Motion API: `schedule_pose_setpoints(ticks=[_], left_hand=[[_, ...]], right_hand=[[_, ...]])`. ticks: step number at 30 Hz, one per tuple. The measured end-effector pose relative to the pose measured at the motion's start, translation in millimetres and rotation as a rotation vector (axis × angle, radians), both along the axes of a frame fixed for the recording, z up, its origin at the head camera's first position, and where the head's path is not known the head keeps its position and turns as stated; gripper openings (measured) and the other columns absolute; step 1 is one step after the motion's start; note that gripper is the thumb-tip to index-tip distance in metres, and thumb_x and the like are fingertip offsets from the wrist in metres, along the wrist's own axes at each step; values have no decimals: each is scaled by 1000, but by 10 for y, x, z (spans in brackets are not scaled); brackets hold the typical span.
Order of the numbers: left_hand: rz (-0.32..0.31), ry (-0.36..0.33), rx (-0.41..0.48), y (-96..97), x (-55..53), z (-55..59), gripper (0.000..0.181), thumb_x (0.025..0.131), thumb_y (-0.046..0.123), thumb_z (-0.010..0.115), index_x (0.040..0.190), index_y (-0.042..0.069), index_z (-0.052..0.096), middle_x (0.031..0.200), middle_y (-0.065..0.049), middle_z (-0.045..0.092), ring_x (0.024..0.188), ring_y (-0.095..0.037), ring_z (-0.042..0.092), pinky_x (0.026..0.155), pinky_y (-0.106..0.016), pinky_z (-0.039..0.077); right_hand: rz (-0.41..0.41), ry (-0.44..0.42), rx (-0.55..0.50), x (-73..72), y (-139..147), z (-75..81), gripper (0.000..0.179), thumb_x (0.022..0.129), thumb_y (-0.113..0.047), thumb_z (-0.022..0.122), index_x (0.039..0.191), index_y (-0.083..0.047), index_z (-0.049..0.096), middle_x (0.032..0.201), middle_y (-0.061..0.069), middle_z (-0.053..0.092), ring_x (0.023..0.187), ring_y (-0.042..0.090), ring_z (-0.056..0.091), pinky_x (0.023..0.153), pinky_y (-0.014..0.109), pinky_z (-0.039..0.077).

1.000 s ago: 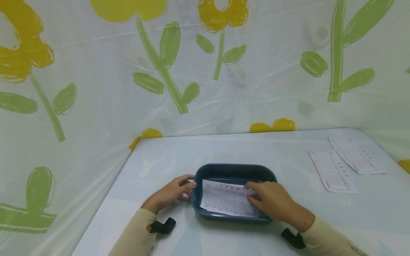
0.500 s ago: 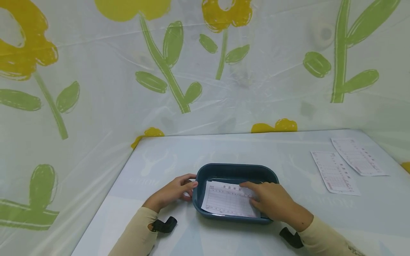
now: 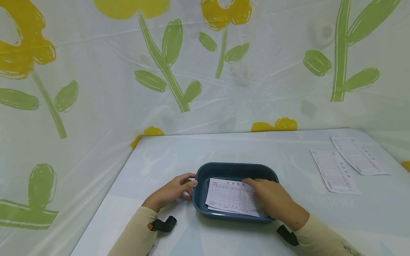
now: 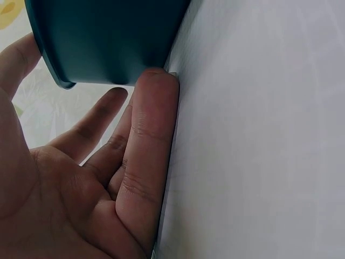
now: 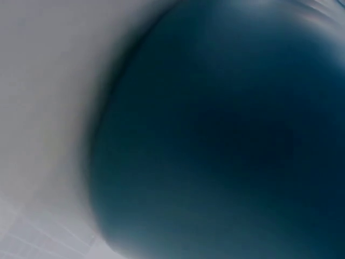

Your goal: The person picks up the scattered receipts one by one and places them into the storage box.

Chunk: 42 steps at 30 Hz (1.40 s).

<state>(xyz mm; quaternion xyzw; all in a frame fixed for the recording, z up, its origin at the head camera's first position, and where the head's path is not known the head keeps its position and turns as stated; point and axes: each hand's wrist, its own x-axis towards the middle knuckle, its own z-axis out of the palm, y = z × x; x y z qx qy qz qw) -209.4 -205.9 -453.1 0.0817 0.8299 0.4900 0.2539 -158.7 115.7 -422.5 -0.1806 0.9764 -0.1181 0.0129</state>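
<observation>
A dark teal plastic tray stands before me with white printed form slips inside. One slip lies over another, whose edge shows along the lower left. My left hand rests against the tray's left end. In the left wrist view its thumb touches the rim and a nearly straight finger meets the wall low down by the table. My right hand reaches over the right end, index finger at the top slip's upper edge. The other fingertips are hidden, so I cannot tell whether they pinch it. The tray's wall fills the right wrist view.
Two more printed slips, a nearer one and a farther one, lie on the right of the white table. A flower-patterned sheet hangs behind and to the left. Dark wrist straps sit below both hands.
The right hand let the slip's raised right edge down, then its fingers drew closer together. The top slip shifted slightly up and right, uncovering another slip's edge. The left hand stayed on the tray.
</observation>
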Motion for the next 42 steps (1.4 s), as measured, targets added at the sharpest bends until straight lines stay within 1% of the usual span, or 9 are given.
schedule_pose_setpoints(ticks=[5, 12, 16, 20, 23, 29, 34, 37, 42], left_hand=[[-7, 4, 7, -1, -8, 12, 60, 100, 48, 56, 147, 12, 45, 117, -11, 65, 92, -17, 64, 87, -39, 60], [-14, 8, 8, 3, -20, 10, 60, 100, 47, 56, 147, 13, 45, 117, -10, 65, 92, -17, 63, 88, -40, 60], [-15, 11, 13, 4, -26, 13, 59, 100, 46, 55, 148, 12, 45, 116, -11, 65, 92, -18, 63, 88, -40, 60], [-15, 9, 23, -5, -21, 25, 60, 100, 46, 56, 148, 11, 44, 117, -11, 64, 92, -18, 63, 88, -40, 60], [-12, 8, 25, -14, -4, 33, 61, 100, 47, 56, 148, 10, 44, 116, -11, 64, 92, -17, 63, 88, -40, 60], [-10, 5, 34, -26, 17, 25, 61, 100, 45, 57, 147, 9, 45, 118, -11, 64, 91, -17, 63, 87, -40, 60], [-13, 6, 34, -16, 14, 24, 60, 100, 45, 56, 147, 9, 45, 116, -11, 65, 90, -17, 63, 88, -41, 60], [-16, 7, 32, -9, 11, 25, 60, 100, 46, 56, 146, 9, 45, 114, -10, 65, 91, -17, 63, 88, -41, 59], [-17, 13, 29, -11, 9, 10, 60, 100, 45, 56, 146, 8, 45, 115, -10, 65, 90, -17, 63, 88, -40, 60]], right_hand=[[-14, -15, 43, 2, -24, 12, 47, 84, -8, 78, 129, -16, 65, 112, 9, 73, 99, 26, 70, 89, 48, 58], [-10, 30, 69, -8, -19, 23, 52, 81, -12, 82, 130, -15, 64, 102, 8, 65, 64, 13, 53, 67, 34, 60], [-8, 55, 59, -18, -7, 11, 56, 79, -15, 84, 131, -14, 64, 108, 10, 63, 58, 10, 48, 58, 25, 54], [-14, 77, 48, -22, -8, 0, 52, 81, -18, 83, 130, -14, 65, 110, 10, 62, 57, 8, 48, 57, 22, 54], [-23, 71, 11, -20, -12, 15, 46, 85, -20, 80, 128, -13, 65, 110, 9, 62, 61, 9, 50, 62, 25, 57], [-5, 47, -140, -35, 62, 81, 40, 86, -18, 78, 124, -14, 67, 103, 4, 65, 84, 13, 62, 77, 33, 60], [22, 174, -228, -44, 163, 141, 34, 86, -16, 78, 118, -13, 70, 104, 4, 69, 90, 17, 66, 76, 33, 60], [32, 256, -244, -50, 204, 163, 32, 85, -16, 79, 115, -13, 72, 107, 5, 68, 101, 21, 64, 85, 41, 60], [30, 288, -253, -73, 256, 184, 30, 86, -15, 78, 114, -11, 72, 113, 11, 64, 109, 28, 59, 89, 46, 57]])
